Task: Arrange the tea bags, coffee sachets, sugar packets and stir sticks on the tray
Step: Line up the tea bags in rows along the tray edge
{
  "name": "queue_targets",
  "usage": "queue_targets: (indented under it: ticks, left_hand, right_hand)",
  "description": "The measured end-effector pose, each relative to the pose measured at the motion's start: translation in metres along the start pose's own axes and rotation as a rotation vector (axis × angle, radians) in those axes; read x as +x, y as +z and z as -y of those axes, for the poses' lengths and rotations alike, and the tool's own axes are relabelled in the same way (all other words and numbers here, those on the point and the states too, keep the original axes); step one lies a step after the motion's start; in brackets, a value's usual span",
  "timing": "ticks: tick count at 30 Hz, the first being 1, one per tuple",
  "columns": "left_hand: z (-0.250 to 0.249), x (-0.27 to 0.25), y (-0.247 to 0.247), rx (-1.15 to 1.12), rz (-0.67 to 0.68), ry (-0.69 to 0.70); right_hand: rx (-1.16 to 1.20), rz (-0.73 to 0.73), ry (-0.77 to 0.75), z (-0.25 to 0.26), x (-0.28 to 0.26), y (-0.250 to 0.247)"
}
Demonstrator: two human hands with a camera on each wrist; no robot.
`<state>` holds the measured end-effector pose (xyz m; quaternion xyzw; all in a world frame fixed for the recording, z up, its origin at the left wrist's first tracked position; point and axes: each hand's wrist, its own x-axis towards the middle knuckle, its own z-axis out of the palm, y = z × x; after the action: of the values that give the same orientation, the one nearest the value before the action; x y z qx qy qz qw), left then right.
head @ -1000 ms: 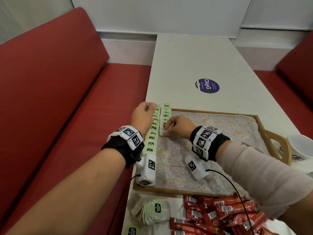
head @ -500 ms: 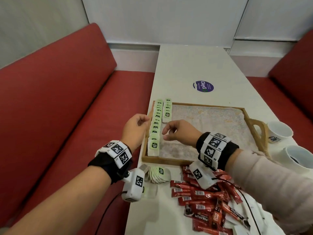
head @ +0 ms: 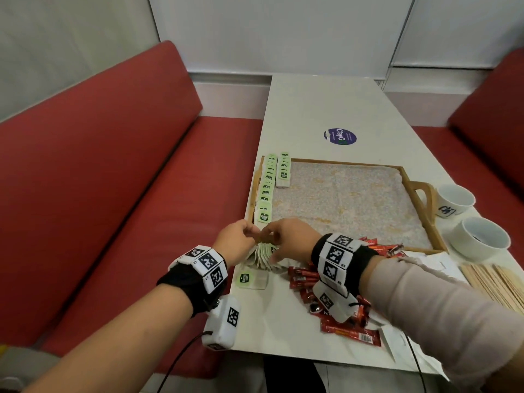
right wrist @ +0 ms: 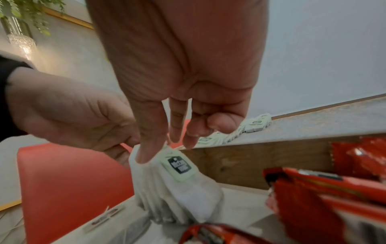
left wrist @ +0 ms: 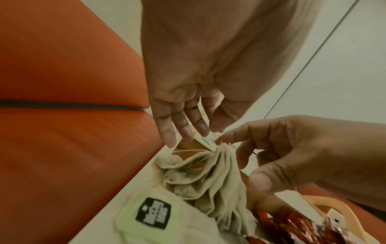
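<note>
We note the red bench (head: pixel 99 194) left of the desk (head: pixel 326 109). Our left hand (head: pixel 236 242) and right hand (head: pixel 289 239) meet over the bundle of tea bags (head: pixel 262 258) at the tray (head: pixel 419 199) front edge; both sets of fingers (left wrist: pixel 183 130) pinch its top. Two tea-bag rows (head: pixel 266 188) lie on the tray. Coffee sachets (head: pixel 348 330), two cups (head: pixel 479 239) and stir sticks (head: pixel 496 282) sit right.

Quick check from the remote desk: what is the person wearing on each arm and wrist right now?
Left hand: bare forearm, black wristband ringed with white square-code tags, white camera box with a black cable. Right hand: the same black band with tags and camera box, over a pale pinkish long sleeve.
</note>
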<state>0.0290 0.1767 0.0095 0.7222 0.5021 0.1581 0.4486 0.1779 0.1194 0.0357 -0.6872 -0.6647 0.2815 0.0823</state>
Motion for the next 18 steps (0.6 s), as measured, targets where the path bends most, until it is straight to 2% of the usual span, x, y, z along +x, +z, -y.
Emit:
queue_targets:
  ticks: [11, 15, 18]
  left_hand:
    - [0.014, -0.015, 0.007, 0.235, 0.068, -0.081]
    - [0.018, -0.015, 0.011, 0.235, 0.116, -0.087]
    - [0.016, -0.015, 0.015, 0.239, 0.120, -0.064]
  right_hand:
    - [-0.139, -0.016, 0.061, 0.007, 0.001, 0.016]
    - [-0.104, -0.026, 0.082, 0.003, 0.000, 0.012]
    - [-0.090, 0.029, 0.085, -0.001, -0.002, 0.005]
